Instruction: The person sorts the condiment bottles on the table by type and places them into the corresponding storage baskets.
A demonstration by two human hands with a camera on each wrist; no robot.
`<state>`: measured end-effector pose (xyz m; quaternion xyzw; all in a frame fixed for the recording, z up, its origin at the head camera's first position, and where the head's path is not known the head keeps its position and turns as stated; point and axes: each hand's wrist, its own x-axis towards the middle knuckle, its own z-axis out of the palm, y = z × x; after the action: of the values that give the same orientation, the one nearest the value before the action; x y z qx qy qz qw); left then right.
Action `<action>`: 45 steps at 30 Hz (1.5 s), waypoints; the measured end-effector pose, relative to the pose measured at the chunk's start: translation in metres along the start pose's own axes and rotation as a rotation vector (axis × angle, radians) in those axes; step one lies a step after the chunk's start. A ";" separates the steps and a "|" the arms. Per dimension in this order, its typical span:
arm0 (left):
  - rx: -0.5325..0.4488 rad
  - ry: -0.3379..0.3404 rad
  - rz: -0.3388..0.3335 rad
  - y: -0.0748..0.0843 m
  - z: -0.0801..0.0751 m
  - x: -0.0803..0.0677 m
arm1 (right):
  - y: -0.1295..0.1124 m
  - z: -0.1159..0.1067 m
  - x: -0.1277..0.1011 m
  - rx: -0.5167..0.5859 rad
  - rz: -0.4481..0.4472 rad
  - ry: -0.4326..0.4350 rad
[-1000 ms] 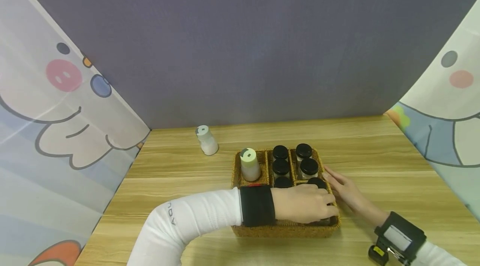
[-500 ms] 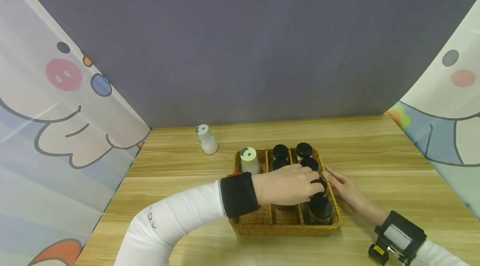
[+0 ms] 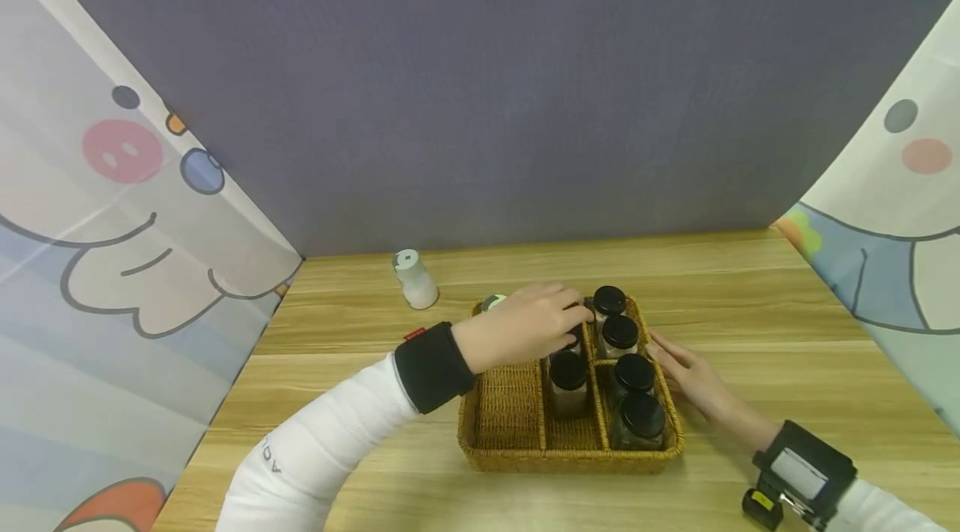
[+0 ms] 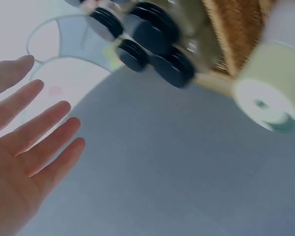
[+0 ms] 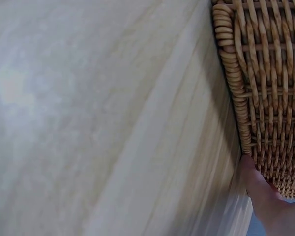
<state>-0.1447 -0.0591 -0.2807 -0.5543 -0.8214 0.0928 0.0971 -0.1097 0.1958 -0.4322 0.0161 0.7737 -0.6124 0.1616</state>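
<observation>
A wicker basket (image 3: 510, 424) with compartments stands on the wooden table (image 3: 360, 348). Several glass jars with black lids (image 3: 634, 373) stand in its middle and right compartments. My left hand (image 3: 558, 319) hovers over the back middle jars, next to a white bottle (image 3: 492, 301) that it mostly hides. In the left wrist view that hand (image 4: 29, 147) shows straight fingers and holds nothing, with the lids (image 4: 152, 34) and the white bottle (image 4: 270, 98) beyond it. My right hand (image 3: 686, 378) lies flat against the basket's right side; a fingertip (image 5: 258, 191) touches the basket wall (image 5: 270, 98).
A second white bottle (image 3: 415, 280) stands alone on the table behind and left of the basket. A grey wall closes the back, and cartoon-printed curtains (image 3: 112, 265) hang along both sides. The basket's front left compartment holds nothing.
My left hand has lifted off the front right of the basket, uncovering a jar there, and moved back and left over the back middle jars. The right hand has stayed put.
</observation>
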 end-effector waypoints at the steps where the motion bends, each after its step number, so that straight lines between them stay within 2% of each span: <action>1: -0.019 -0.006 -0.023 -0.004 0.001 -0.002 | 0.000 0.000 0.000 0.004 0.000 -0.002; 6: -0.085 0.003 -0.120 -0.020 0.013 -0.014 | 0.000 0.000 -0.001 0.006 -0.003 0.008; 14: -0.173 0.088 -0.234 -0.046 0.033 -0.033 | -0.001 0.001 -0.002 0.025 0.011 -0.001; 20: -0.222 0.097 -0.380 -0.066 0.047 -0.047 | 0.000 -0.001 -0.003 0.094 0.027 -0.029; 25: -0.219 0.106 -0.457 -0.083 0.060 -0.056 | 0.000 -0.004 -0.004 0.077 0.028 -0.050; 33: -0.164 0.189 -0.590 -0.109 0.085 -0.069 | -0.001 -0.004 -0.007 0.026 0.035 -0.051; 36: -0.177 0.189 -0.643 -0.115 0.091 -0.075 | -0.002 -0.004 -0.007 0.029 0.036 -0.048; 40: -0.216 0.181 -0.685 -0.120 0.096 -0.081 | -0.001 -0.005 -0.008 0.028 0.029 -0.044; 45: -0.226 0.186 -0.695 -0.127 0.105 -0.088 | 0.000 -0.004 -0.008 0.031 0.024 -0.043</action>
<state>-0.2527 -0.1926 -0.3537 -0.2559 -0.9532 -0.0878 0.1352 -0.1029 0.2013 -0.4287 0.0147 0.7601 -0.6227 0.1852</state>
